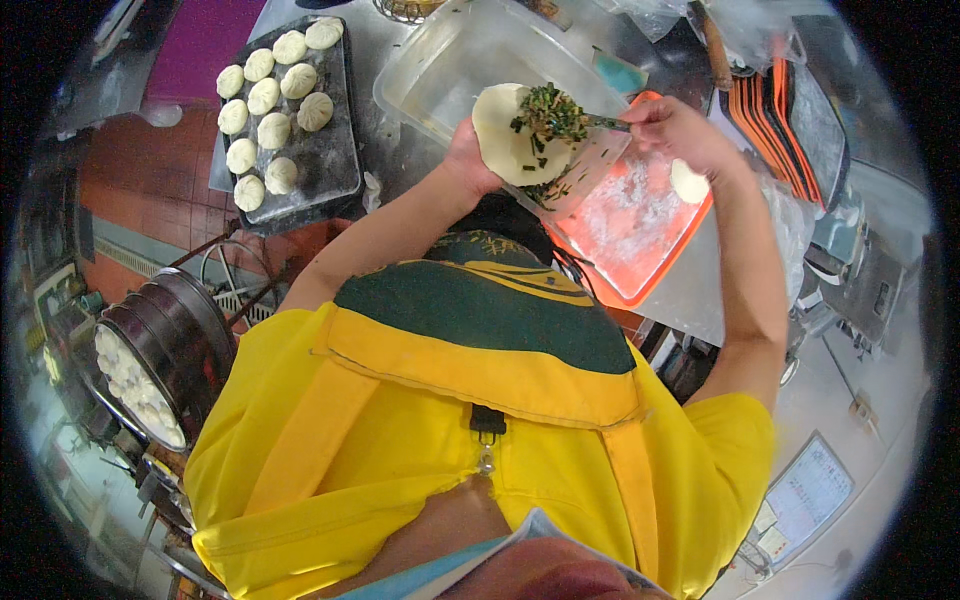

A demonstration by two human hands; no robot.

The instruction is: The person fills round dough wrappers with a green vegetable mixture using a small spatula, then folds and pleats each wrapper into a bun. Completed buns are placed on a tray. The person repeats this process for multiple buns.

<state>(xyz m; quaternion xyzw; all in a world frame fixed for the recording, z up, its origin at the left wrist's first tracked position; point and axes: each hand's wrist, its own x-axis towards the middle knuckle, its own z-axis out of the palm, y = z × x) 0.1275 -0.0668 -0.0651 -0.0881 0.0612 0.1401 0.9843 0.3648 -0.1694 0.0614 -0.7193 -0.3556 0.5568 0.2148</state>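
On my left hand (474, 163) lies a round dough wrapper (499, 139), held over the near part of a translucent plastic tub (442, 67). Chopped green filling (553, 116) is heaped on the wrapper's right side, with bits scattered lower down. My right hand (671, 129) grips a thin utensil (609, 124) whose far end meets the filling; its tip is hidden. More filling clings in the tub's near corner. Below my right hand, another dough wrapper (688, 181) rests on a floured orange tray (630, 217).
A black tray (336, 161) holds several pleated buns (274, 130) at the left. Stacked steamers (176, 322) stand lower left, the top one filled with pale buns. Orange and black trays (772, 127) stand at the right beside plastic bags and a wooden rolling pin (712, 49).
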